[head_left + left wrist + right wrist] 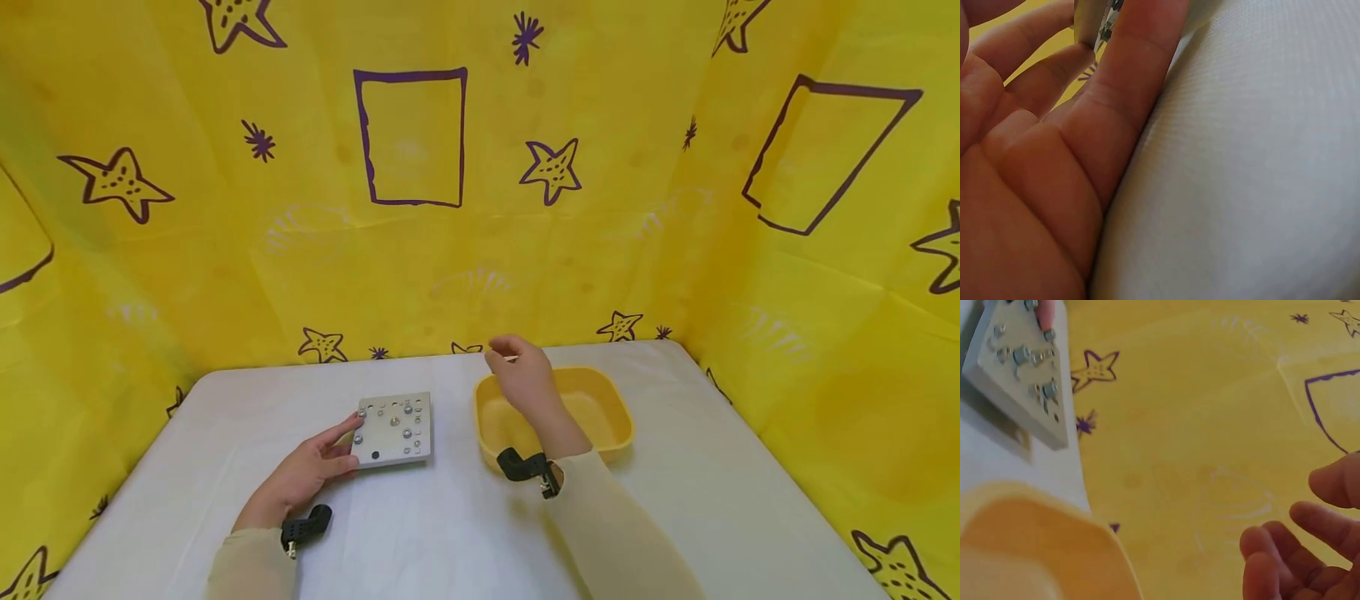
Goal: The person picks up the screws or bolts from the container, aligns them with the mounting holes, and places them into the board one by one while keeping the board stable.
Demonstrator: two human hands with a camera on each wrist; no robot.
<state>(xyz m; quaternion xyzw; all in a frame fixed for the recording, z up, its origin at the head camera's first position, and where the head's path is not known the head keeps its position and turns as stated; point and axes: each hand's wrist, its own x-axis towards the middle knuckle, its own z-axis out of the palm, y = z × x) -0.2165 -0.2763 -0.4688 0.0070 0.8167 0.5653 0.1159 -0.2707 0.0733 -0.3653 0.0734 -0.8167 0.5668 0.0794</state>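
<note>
A square, light grey metal plate [412, 429] with several bolts and holes on its face is held over the table. My left hand [318, 458] grips its left edge, thumb at the lower corner and fingers at the upper one. In the right wrist view the plate [1004, 394] tilts, and a shadow lies under it. Only a sliver of plate [1088, 22] shows past the fingers in the left wrist view. My right hand [521, 375] hovers above the yellow plastic bin [622, 433], its fingers [1319, 528] loosely bent around nothing, thumb apart from them.
A white cloth covers the table [450, 533]. Yellow sheets [495, 267] with purple starfish drawings rise along its back and sides. Each wrist wears a small black camera mount, such as the right mount [528, 467]. The bin stands right of the plate.
</note>
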